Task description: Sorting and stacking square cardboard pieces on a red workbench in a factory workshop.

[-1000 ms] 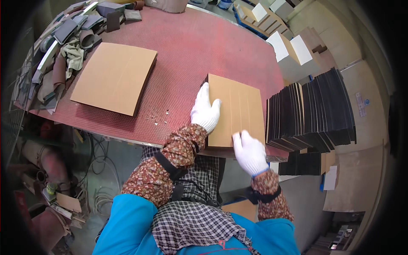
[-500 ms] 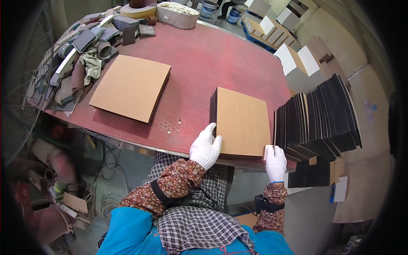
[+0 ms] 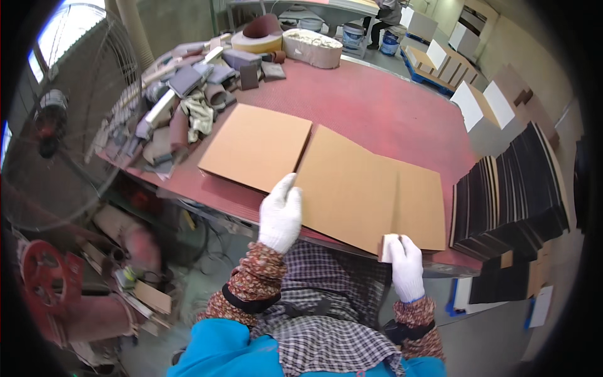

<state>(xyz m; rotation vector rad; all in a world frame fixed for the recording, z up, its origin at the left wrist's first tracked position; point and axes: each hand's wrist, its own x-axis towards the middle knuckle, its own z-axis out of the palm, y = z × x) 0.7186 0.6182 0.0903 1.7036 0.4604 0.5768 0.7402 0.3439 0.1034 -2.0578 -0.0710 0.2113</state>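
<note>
A square brown board (image 3: 348, 185) is lifted off a stack of like boards (image 3: 421, 204) at the near edge of the red table (image 3: 383, 113) and hangs partly over the stack's left side. My left hand (image 3: 281, 213), in a white glove, grips that board's near left corner. My right hand (image 3: 403, 264), also gloved, pinches the near edge where the board overlaps the stack. Another brown board (image 3: 254, 146) lies flat just to the left, almost touching the lifted one.
A leaning stack of black panels (image 3: 509, 188) stands right of the table. Sandpaper scraps and blocks (image 3: 182, 107) are heaped at the table's far left, with rolls (image 3: 257, 39) behind. A wire-guarded fan (image 3: 56, 132) is at left, white boxes (image 3: 480, 100) at back right.
The top board has come off the stack and slid left toward the single board. My left hand moved left with it; my right hand stays at the near edge.
</note>
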